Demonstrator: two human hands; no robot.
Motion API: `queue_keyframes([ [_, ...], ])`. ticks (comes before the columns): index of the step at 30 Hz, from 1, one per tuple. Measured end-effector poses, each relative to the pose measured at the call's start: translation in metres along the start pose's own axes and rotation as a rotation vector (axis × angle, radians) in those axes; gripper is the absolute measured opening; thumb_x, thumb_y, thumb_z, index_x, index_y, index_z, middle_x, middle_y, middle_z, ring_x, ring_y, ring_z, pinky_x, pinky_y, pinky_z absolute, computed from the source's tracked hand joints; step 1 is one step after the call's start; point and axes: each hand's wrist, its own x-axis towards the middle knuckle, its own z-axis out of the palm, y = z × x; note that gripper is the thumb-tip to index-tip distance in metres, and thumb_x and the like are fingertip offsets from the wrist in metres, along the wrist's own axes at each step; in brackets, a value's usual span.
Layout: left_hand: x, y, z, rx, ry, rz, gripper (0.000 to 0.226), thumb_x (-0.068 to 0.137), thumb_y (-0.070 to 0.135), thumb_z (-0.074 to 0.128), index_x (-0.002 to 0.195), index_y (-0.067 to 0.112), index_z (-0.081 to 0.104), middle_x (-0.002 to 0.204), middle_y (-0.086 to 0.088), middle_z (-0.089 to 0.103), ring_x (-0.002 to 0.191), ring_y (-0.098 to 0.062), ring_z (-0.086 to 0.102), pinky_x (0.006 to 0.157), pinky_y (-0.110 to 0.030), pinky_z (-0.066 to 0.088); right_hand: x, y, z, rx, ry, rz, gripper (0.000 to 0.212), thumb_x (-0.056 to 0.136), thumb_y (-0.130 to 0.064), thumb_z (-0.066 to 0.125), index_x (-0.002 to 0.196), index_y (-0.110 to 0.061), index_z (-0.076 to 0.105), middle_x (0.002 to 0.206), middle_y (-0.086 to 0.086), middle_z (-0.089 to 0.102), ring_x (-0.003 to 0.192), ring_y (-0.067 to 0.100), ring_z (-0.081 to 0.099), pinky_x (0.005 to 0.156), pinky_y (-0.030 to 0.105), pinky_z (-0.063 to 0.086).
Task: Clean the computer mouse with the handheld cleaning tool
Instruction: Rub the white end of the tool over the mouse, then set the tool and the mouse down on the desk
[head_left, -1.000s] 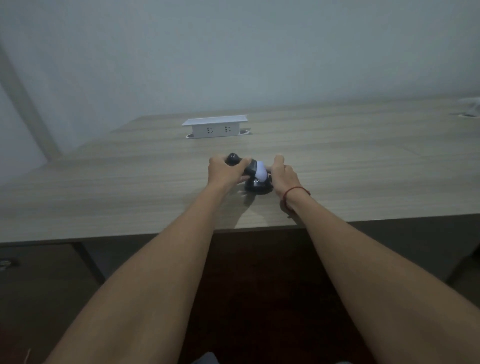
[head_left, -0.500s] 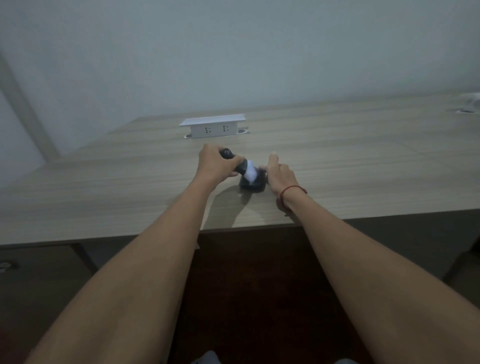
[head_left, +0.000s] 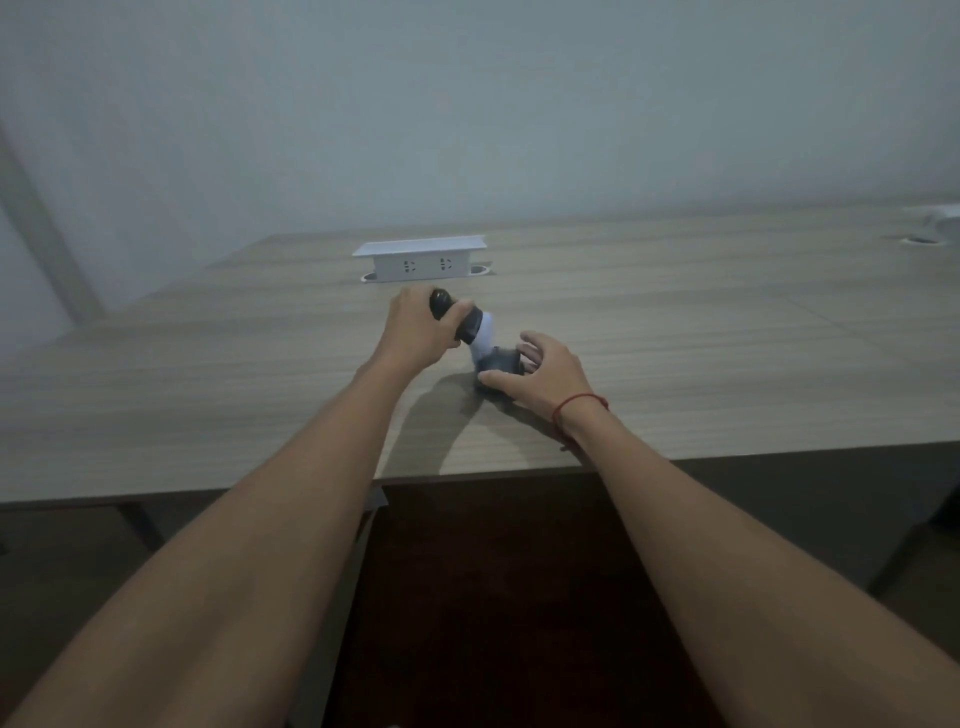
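now turned, right hand (head_left: 550, 376) pinches the mouse (head_left: 501, 362); left hand (head_left: 415, 332) grips the tilted cleaning tool (head_left: 477, 331).

Wood-grain table (head_left: 727, 338) with a white socket box (head_left: 418, 261) at the back, a dark computer mouse (head_left: 500, 365) nearer the front.

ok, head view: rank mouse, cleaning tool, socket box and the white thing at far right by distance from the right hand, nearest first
1. mouse: gripped by the right hand, thumb on its near side.
2. cleaning tool: just left, held in the left hand.
3. socket box: further back, to the left.
4. white object: far right corner of the table.
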Motion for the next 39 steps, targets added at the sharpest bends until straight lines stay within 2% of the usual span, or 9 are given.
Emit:
queue_keyframes([
  [2,0.005,-0.003,0.007,0.106,-0.051,0.048,0.027,0.090,0.027,0.066,0.087,0.000,0.060,0.087,-0.017,0.066,0.079,-0.033,0.067,0.074,-0.044,0.057,0.002,0.001,0.001,-0.005,0.009,-0.001,0.097,0.065,-0.034,0.083,0.145,-0.014,0.033,0.145,0.008,0.045,0.128,0.022,0.047,0.102,0.038,0.045],
  [6,0.014,-0.004,0.008,0.265,-0.146,0.079,0.017,0.091,0.021,0.063,0.086,0.006,0.055,0.088,-0.012,0.059,0.082,-0.027,0.054,0.070,-0.031,0.040,0.002,0.001,0.003,-0.063,0.024,-0.018,0.094,0.067,-0.038,0.081,0.143,-0.012,0.035,0.143,0.007,0.046,0.127,0.023,0.047,0.102,0.039,0.044],
  [12,0.028,0.022,0.017,0.253,-0.287,0.309,0.020,0.087,0.024,0.069,0.094,0.006,0.065,0.090,-0.004,0.061,0.084,-0.022,0.059,0.072,-0.030,0.047,0.005,0.002,0.003,-0.065,0.022,-0.026,0.072,0.068,-0.038,0.081,0.128,-0.015,0.047,0.130,0.005,0.055,0.115,0.021,0.054,0.091,0.034,0.049],
  [15,0.028,0.005,0.028,0.297,-0.265,0.246,0.017,0.087,0.021,0.069,0.091,0.004,0.064,0.091,-0.008,0.063,0.088,-0.028,0.061,0.073,-0.032,0.047,0.005,0.004,0.004,-0.068,0.031,-0.005,0.097,0.065,-0.042,0.081,0.143,-0.011,0.031,0.141,0.008,0.048,0.125,0.024,0.049,0.097,0.036,0.046],
  [19,0.027,0.001,0.027,0.242,-0.177,0.207,0.017,0.088,0.020,0.068,0.090,0.004,0.064,0.090,-0.009,0.063,0.084,-0.026,0.059,0.071,-0.031,0.043,0.005,0.004,0.003,-0.063,0.017,-0.004,0.097,0.067,-0.041,0.081,0.143,-0.011,0.029,0.141,0.007,0.048,0.125,0.024,0.048,0.089,0.030,0.042],
  [24,0.020,0.007,0.019,0.113,-0.126,0.170,0.018,0.087,0.021,0.070,0.088,0.004,0.066,0.091,-0.015,0.068,0.083,-0.030,0.067,0.075,-0.043,0.058,0.007,0.002,0.004,-0.053,0.036,0.016,0.099,0.066,-0.041,0.081,0.145,-0.013,0.028,0.143,0.007,0.047,0.127,0.025,0.047,0.098,0.038,0.044],
  [31,0.012,-0.005,0.018,0.211,0.042,-0.007,0.015,0.082,0.020,0.070,0.077,0.007,0.064,0.081,-0.008,0.064,0.079,-0.025,0.059,0.068,-0.029,0.043,0.004,0.000,0.007,-0.079,0.044,-0.019,0.095,0.067,-0.040,0.079,0.147,-0.023,0.029,0.144,0.007,0.046,0.129,0.024,0.045,0.103,0.044,0.043],
  [35,-0.008,-0.028,0.018,0.263,0.136,-0.172,0.036,0.082,0.034,0.068,0.065,0.003,0.060,0.078,-0.016,0.068,0.075,-0.032,0.065,0.062,-0.030,0.042,0.000,-0.001,0.007,-0.119,0.070,-0.026,0.091,0.066,-0.043,0.076,0.145,-0.026,0.033,0.142,0.006,0.048,0.126,0.024,0.048,0.101,0.046,0.044],
  [39,-0.021,-0.039,0.008,0.338,0.135,-0.219,0.051,0.081,0.050,0.064,0.071,0.001,0.065,0.080,-0.021,0.068,0.077,-0.038,0.065,0.060,-0.033,0.042,-0.004,-0.002,0.007,-0.159,0.063,-0.056,0.087,0.070,-0.045,0.074,0.144,-0.022,0.035,0.143,0.007,0.047,0.128,0.024,0.046,0.103,0.042,0.043],
])
